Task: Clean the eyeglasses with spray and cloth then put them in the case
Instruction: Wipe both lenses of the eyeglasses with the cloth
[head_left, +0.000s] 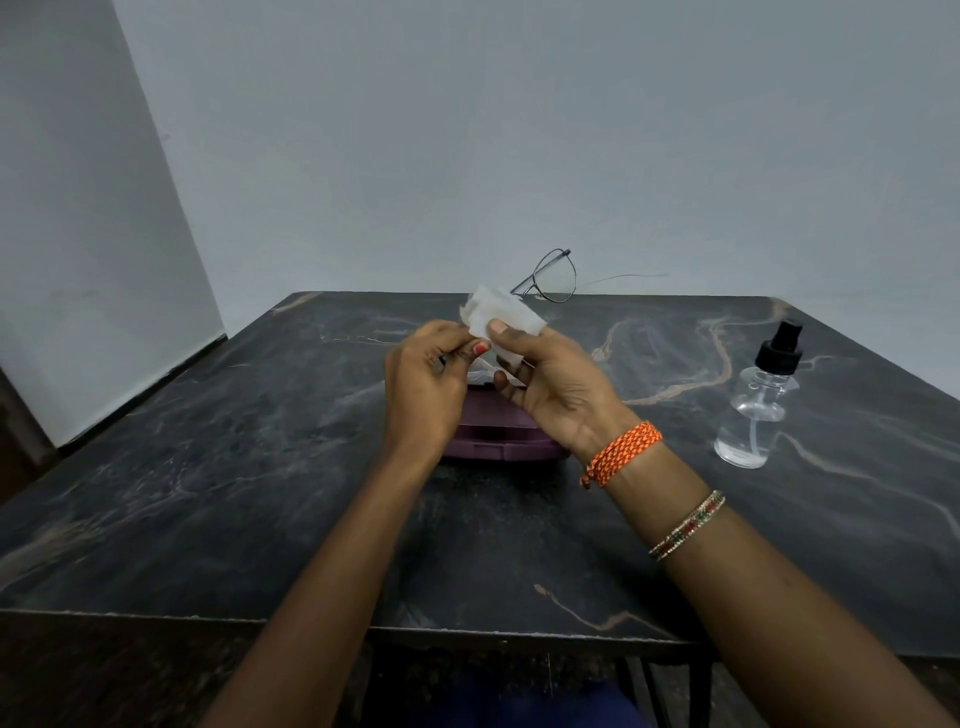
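Both hands are raised above the middle of the dark marble table (208, 467). My right hand (550, 384) pinches a white cloth (501, 312) folded over one lens of the thin metal eyeglasses (556, 275). The other lens and one temple arm stick out above and to the right of the cloth. My left hand (426, 384) grips the near part of the eyeglasses, mostly hidden by the fingers. Below the hands a purple case (498, 441) lies on the table. A clear spray bottle (756, 405) with a black pump top stands at the right, apart from both hands.
A pale wall rises behind the table's far edge. The table's near edge runs across the lower part of the view, with dark metal legs under it. An orange thread band and a beaded bangle sit on my right wrist.
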